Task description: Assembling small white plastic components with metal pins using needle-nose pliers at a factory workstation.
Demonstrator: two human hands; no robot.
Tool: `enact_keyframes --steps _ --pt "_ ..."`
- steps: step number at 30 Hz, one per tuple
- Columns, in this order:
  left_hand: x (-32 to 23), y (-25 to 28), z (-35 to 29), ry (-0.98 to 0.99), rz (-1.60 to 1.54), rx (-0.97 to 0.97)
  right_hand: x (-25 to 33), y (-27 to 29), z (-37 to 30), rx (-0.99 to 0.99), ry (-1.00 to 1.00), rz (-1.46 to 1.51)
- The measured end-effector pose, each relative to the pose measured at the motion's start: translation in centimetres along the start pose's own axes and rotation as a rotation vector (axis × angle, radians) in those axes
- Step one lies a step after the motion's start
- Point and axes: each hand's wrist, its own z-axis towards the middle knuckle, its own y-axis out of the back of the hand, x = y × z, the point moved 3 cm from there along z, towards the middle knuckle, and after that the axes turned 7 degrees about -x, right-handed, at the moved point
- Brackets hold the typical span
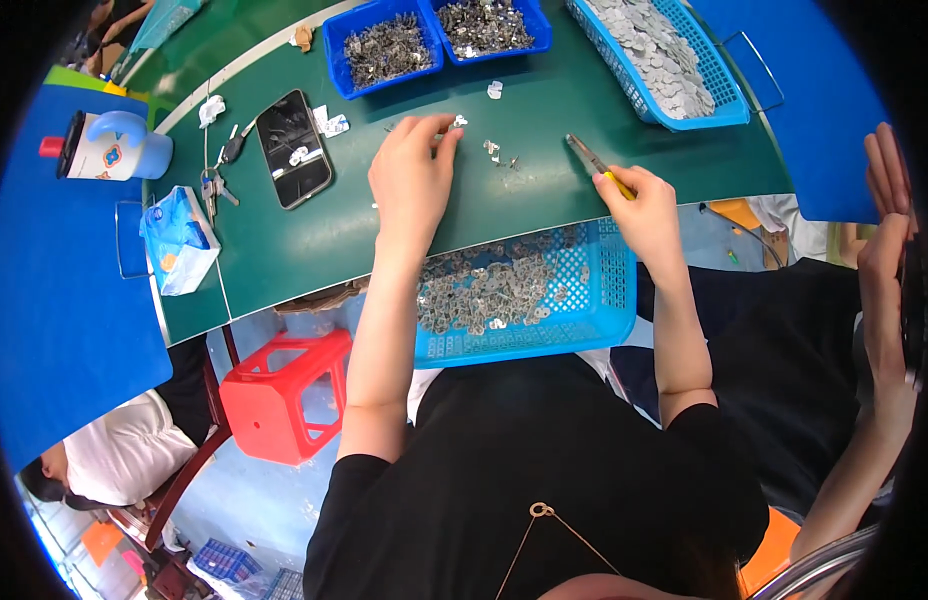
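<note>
My left hand (414,178) is over the green table, its thumb and forefinger closed on a small shiny metal part (459,121). In my right hand (645,214) is a pair of pliers (589,158) with a yellow handle; their narrow metal jaws point up and left, touching no part. Between the two hands a few small metal parts (492,148) lie loose on the tabletop, and another bright piece (495,90) lies farther back. Below my hands, a light-blue plastic basket (616,290) holds many flat metal pieces (499,290) at the table's near edge.
Two blue bins (341,72) of small metal parts stand at the back, with a light-blue basket (729,105) of flat discs to their right. A phone (294,150), keys (216,188), tissue pack (179,240) and tumbler (114,146) are leftward. Another person's hands (889,215) show at right.
</note>
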Motion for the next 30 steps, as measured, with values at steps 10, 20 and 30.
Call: enact_keyframes --steps 10,20,30 --pt "0.8 -2.7 1.8 -0.086 0.126 0.068 3.1 1.4 -2.5 -0.072 -0.042 0.368" --pt "0.1 0.0 0.4 0.011 -0.208 0.050 5.0 -3.3 -4.3 0.056 -0.034 0.561" --pt "0.8 4.8 -3.6 0.007 -0.031 -0.100 3.5 -3.2 -5.3 0.036 -0.045 0.595"
